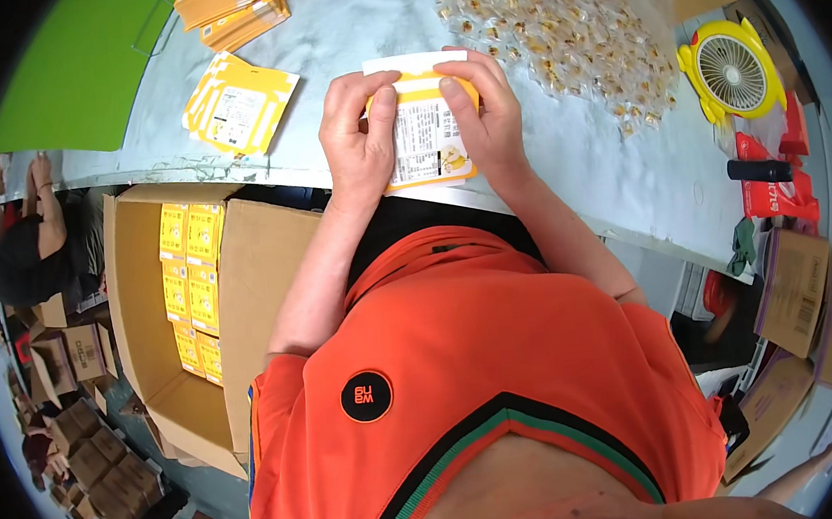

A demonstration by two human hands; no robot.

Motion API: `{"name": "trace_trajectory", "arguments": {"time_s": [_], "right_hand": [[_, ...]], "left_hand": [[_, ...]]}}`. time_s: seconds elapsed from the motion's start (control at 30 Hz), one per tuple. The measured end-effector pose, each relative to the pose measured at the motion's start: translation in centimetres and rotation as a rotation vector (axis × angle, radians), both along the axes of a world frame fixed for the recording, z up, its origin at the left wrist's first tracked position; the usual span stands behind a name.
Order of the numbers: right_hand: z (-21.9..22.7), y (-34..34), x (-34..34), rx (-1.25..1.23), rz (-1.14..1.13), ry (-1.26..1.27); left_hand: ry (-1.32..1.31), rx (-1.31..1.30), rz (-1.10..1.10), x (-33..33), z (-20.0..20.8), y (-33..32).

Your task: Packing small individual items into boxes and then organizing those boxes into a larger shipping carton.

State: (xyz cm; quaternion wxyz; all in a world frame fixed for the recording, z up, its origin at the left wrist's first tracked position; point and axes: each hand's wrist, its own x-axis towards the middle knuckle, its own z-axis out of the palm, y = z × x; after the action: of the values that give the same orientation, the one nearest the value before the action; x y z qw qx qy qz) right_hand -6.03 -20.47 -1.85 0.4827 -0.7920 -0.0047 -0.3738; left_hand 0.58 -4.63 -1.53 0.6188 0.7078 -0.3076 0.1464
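A yellow-and-white printed carton (422, 143) is held between my two hands just over the near edge of the table. My left hand (357, 140) grips its left side, thumb near the upper part and fingers curled round the edge. On the other side, my right hand (493, 124) grips it the same way. A white flap stands out at the carton's far end. To the left lies a loose pile of flat yellow-and-white cartons (243, 106). Many small clear packets (564, 37) with brownish-yellow contents spread over the table beyond my right hand.
Bundles of yellow cartons (235, 10) sit at the far left. Below the table's edge, an open cardboard box (147, 278) holds several filled yellow boxes (191, 285). A yellow fan (731, 72) and a red plastic bag (768, 194) stand at right. Another person (38, 238) is at left.
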Motion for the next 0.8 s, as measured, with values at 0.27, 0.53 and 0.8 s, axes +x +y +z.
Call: {"name": "trace_trajectory", "arguments": {"time_s": [0.27, 0.53, 0.8], "right_hand": [[-0.4, 0.2, -1.8, -0.003, 0.059, 0.055], [1.2, 1.2, -1.5, 0.428, 0.212, -0.053], [0.8, 3.9, 0.9, 0.47, 0.249, 0.187]], "left_hand": [[0.071, 0.073, -0.078, -0.2, -0.3, 1.7], [0.554, -0.199, -0.478, -3.1, 1.6, 4.4], [0.535, -0.063, -0.236, -4.5, 0.4, 9.6]]}}
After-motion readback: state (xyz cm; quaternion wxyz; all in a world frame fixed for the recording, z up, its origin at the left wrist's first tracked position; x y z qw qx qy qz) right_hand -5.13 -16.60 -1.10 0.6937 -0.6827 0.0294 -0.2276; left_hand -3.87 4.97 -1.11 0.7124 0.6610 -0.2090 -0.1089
